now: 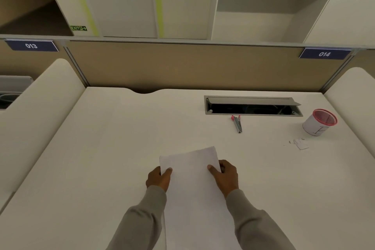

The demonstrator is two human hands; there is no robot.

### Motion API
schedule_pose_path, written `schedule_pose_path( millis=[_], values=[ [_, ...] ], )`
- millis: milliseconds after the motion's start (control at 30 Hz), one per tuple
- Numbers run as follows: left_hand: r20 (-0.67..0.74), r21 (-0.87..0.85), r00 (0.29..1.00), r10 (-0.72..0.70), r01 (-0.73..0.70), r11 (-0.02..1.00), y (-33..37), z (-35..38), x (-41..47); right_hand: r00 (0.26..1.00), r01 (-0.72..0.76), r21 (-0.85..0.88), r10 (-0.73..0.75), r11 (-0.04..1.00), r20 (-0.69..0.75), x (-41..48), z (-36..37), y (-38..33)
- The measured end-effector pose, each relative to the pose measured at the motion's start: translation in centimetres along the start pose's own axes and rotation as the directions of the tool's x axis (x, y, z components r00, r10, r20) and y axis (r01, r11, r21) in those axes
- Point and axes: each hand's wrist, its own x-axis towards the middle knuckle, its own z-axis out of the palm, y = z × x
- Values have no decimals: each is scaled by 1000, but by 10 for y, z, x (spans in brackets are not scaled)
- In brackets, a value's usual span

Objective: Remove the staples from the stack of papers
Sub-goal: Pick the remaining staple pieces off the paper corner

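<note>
Room: pale cabinet doors [121, 6] and open white shelves [274, 6] behind a tan, fabric-faced partition [182, 67]. The partition carries blue number plates 013 [31, 45] and 014 [324, 54]. A green exit sign [78, 28] sits low on the wall at left.

Surface [101, 148]: off-white, smooth and matt, with rounded side panels and a curved notch in the far edge.

Cable slot [252, 106]: long grey rectangle at far right, flap raised, dark inside.

Stack of papers [190, 178]: plain white sheets at near centre, far end tilted slightly right. Hands apart. The left hand [159, 178] grips the left edge and the right hand [225, 176] grips the right edge, thumbs on top. Sleeves grey.

Cup [318, 123]: white cylinder with a red rim, far right, leaning.

Stapler [237, 124]: slim, grey and red, just in front of the slot.

Small bits [300, 144]: pale scraps near the cup, too small to identify.
</note>
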Motion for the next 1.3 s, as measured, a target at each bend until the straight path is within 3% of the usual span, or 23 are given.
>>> schedule_pose_path(
  millis=[233, 500, 800, 1300],
  values=[
    [-24, -312, 934, 357, -346, 885, 51, -24, -27, 986, 166, 313, -163, 935, -38, -12, -33, -61],
    [-186, -336, 692, 697, -712, 617, 144, -72, -82, 880, 457, 430, -467, 779, -90, -46, -77, -169],
    [-368, -301, 528, 765, -846, 440, 189, -103, -119, 786, 573, 528, -604, 627, -135, -84, -100, -249],
    [-437, -232, 471, 766, -882, 410, 197, -115, -130, 743, 633, 497, -645, 593, -176, -101, -92, -267]
  ],
)
